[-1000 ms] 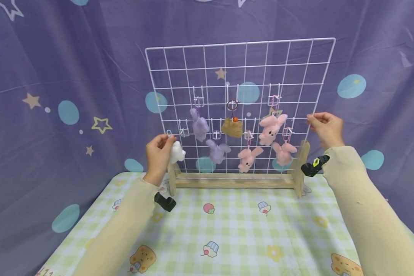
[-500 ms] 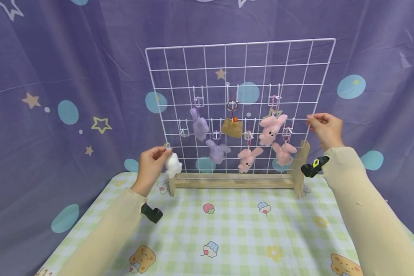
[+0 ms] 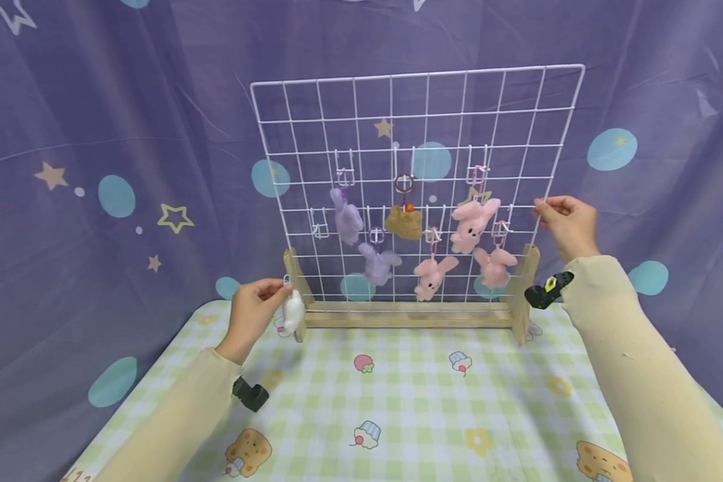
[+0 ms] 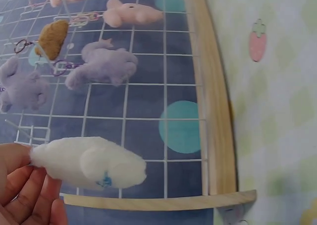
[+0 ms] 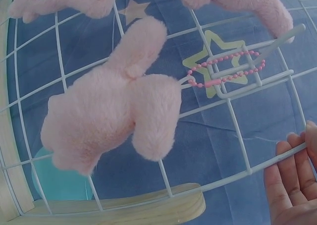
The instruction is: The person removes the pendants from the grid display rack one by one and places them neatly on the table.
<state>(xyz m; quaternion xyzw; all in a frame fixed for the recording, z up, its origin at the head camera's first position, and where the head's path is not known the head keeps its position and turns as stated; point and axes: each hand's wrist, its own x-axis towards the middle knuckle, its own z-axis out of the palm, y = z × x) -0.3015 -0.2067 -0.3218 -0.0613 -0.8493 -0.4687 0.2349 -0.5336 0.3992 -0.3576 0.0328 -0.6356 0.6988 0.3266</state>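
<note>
My left hand (image 3: pixel 253 314) pinches a small white plush keychain (image 3: pixel 292 313) near its top, just left of and in front of the rack's left wooden leg. A clip or ring sticks up above the fingertips. In the left wrist view the white plush (image 4: pixel 94 165) lies sideways and shows a small blue mark. With thumb and fingers, my right hand (image 3: pixel 569 224) holds the right edge of a white wire grid rack (image 3: pixel 557 156). The right wrist view shows those fingers (image 5: pixel 292 185) at the edge wire, near a pink plush keychain (image 5: pixel 99 116) on a beaded chain.
Purple plush keychains (image 3: pixel 348 221), a brown one (image 3: pixel 405 224) and several pink ones (image 3: pixel 474 227) hang from hooks. A white hook (image 3: pixel 320 231) sits at the grid's left. The wooden base (image 3: pixel 410 320) stands on a checked tablecloth (image 3: pixel 416 381), before a purple curtain (image 3: pixel 96 268).
My left hand has moved down and left, away from the grid's left side, carrying the white plush keychain with it. The right hand has stayed on the grid's edge.
</note>
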